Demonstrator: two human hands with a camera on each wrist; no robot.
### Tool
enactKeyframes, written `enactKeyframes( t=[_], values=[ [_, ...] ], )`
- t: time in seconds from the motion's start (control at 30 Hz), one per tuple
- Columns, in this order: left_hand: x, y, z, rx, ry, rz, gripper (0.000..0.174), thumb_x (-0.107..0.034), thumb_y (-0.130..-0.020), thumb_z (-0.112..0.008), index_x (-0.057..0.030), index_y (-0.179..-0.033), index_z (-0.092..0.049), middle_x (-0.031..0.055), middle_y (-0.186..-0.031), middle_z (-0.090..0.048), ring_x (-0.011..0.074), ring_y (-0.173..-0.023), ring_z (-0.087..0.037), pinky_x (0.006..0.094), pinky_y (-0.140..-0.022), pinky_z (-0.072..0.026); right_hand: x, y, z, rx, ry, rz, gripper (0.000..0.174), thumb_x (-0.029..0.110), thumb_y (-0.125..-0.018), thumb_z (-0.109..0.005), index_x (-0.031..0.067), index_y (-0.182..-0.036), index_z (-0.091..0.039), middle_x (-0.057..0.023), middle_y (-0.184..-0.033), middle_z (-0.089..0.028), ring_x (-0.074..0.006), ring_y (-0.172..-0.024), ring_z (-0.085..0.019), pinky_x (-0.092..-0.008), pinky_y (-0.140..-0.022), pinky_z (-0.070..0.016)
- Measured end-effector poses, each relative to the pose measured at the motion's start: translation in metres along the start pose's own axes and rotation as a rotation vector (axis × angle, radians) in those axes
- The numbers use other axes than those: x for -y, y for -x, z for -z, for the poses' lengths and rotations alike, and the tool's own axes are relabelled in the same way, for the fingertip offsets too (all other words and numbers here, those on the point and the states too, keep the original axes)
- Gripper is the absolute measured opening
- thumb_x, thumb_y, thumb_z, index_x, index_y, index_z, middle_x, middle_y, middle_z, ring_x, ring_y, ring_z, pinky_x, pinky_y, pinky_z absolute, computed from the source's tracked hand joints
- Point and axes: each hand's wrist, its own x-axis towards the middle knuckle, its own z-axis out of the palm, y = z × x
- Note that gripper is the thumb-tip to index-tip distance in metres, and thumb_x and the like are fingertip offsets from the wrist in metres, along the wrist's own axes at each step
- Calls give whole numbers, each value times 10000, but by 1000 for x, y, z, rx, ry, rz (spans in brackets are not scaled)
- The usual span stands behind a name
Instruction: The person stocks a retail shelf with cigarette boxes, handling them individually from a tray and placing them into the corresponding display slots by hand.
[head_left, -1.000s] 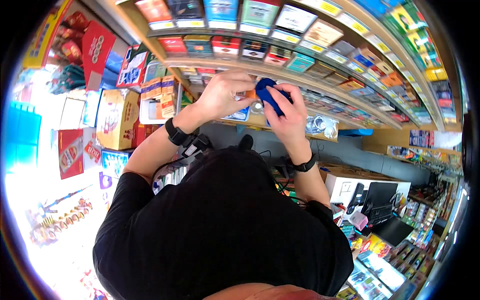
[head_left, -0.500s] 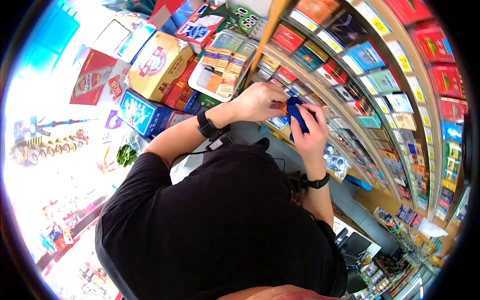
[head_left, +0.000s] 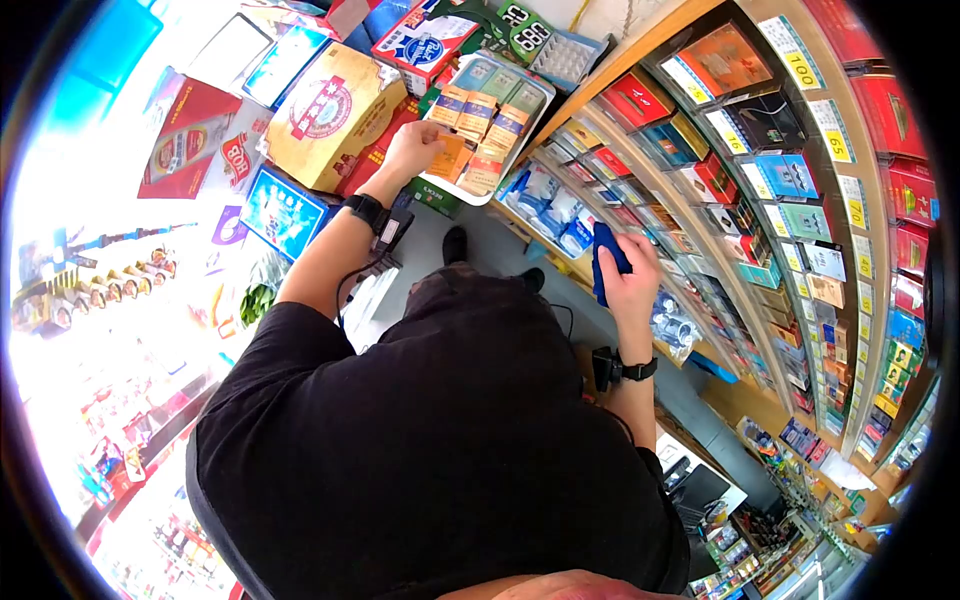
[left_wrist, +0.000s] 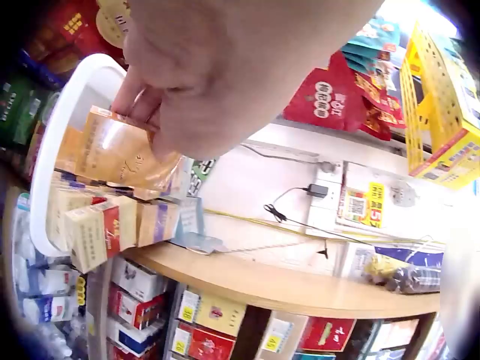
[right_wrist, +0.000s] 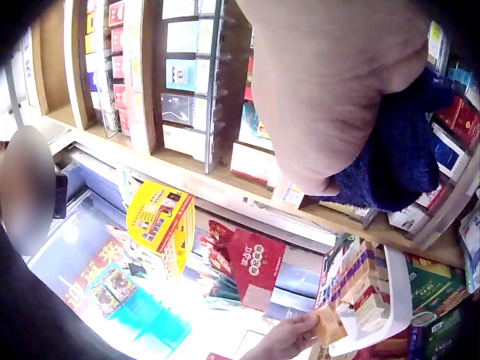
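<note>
My left hand [head_left: 410,152] is at the near left side of a white plastic tray [left_wrist: 43,172], its fingers pinching an orange cigarette pack [left_wrist: 120,154]. That pack overlaps the tray's contents, several beige and orange packs [head_left: 476,118] in rows. In the left wrist view, a beige pack with a red band [left_wrist: 94,234] tilts out near the tray's rim. Beside the cigarette shelves, my right hand [head_left: 634,282] grips a folded dark blue cloth [right_wrist: 401,154]. The cloth's far side is hidden behind the palm in the right wrist view.
Tall wooden shelves [head_left: 690,25] of cigarette packs with price tags rise on the right. Cardboard cartons [head_left: 330,115] stand left of the tray. A bag of clear plastic cups [head_left: 672,325] and blue-and-white packets [head_left: 550,215] lie low by the shelves.
The left hand has moved from beside the blue cloth leftward to the tray, carrying the orange pack. The right hand stays near the shelves with the cloth. The head view has turned towards the tray.
</note>
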Motion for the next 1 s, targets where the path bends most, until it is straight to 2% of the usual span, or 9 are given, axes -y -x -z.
enactKeyframes(
  t=[0.2,0.37,0.43,0.53,0.57,0.63,0.67,0.83,1.0],
  values=[
    [50,-35,-28,82,-32,18,264,-140,-817,-706,-35,-1057,-733,136,-922,-750,294,-887,-728,402,-799,-567,20,-1,-8,-32,-31,-57,260,94,-835,-792,-20,-1061,-732,-125,-1014,-672,-302,-875,-679,-369,-793,-545],
    [54,-42,-40,186,-199,34,288,-178,-865,-614,-59,-1097,-737,215,-1095,-734,375,-1089,-695,472,-926,-545,17,13,-11,-87,24,-101,264,100,-824,-800,-6,-1058,-738,-128,-1027,-687,-307,-896,-691,-371,-802,-555],
    [123,-65,-65,132,-262,-308,339,-182,-919,-547,-91,-1199,-714,226,-1188,-707,422,-1146,-658,498,-955,-532,13,23,-3,-92,121,-92,258,110,-820,-803,1,-1044,-736,-139,-1034,-699,-318,-923,-701,-383,-805,-566],
    [74,-50,-47,297,-260,-176,322,-247,-910,-587,-100,-1154,-736,226,-1126,-726,407,-1101,-681,494,-917,-534,12,37,-6,-177,113,-164,234,157,-833,-795,32,-1022,-736,-147,-994,-693,-352,-903,-691,-417,-780,-569],
    [98,-61,-55,319,-289,-199,322,-269,-893,-597,-101,-1123,-747,226,-1084,-732,408,-1056,-693,493,-900,-540,11,39,-5,-182,82,-187,228,158,-842,-785,33,-1023,-726,-145,-987,-696,-359,-893,-689,-435,-769,-563],
    [60,-47,-38,310,-397,-270,324,-296,-903,-604,-80,-1098,-746,224,-1060,-737,415,-1016,-701,501,-868,-551,8,45,-3,-230,111,-197,213,167,-883,-740,12,-1015,-678,-172,-965,-689,-393,-867,-676,-459,-742,-546],
    [67,-53,-42,233,-439,-184,297,-289,-903,-636,-58,-1055,-744,228,-1026,-738,408,-973,-710,493,-835,-559,12,46,-1,-229,91,-287,218,184,-899,-726,9,-1015,-665,-183,-940,-686,-405,-854,-675,-470,-743,-541],
    [-35,-20,-19,11,-278,-395,320,-304,-928,-723,-15,-824,-630,107,-692,-631,257,-632,-622,409,-628,-500,19,54,7,-267,-43,-582,281,258,-978,-659,-2,-1055,-586,-267,-846,-673,-447,-832,-675,-501,-719,-516],
    [-99,-16,-28,277,15,-510,227,-160,-947,-730,-16,-826,-602,21,-652,-527,106,-582,-466,289,-548,-402,-2,69,3,-383,-142,-682,281,256,-958,-678,-2,-1030,-592,-213,-790,-652,-349,-745,-665,-444,-686,-514]
  ],
)
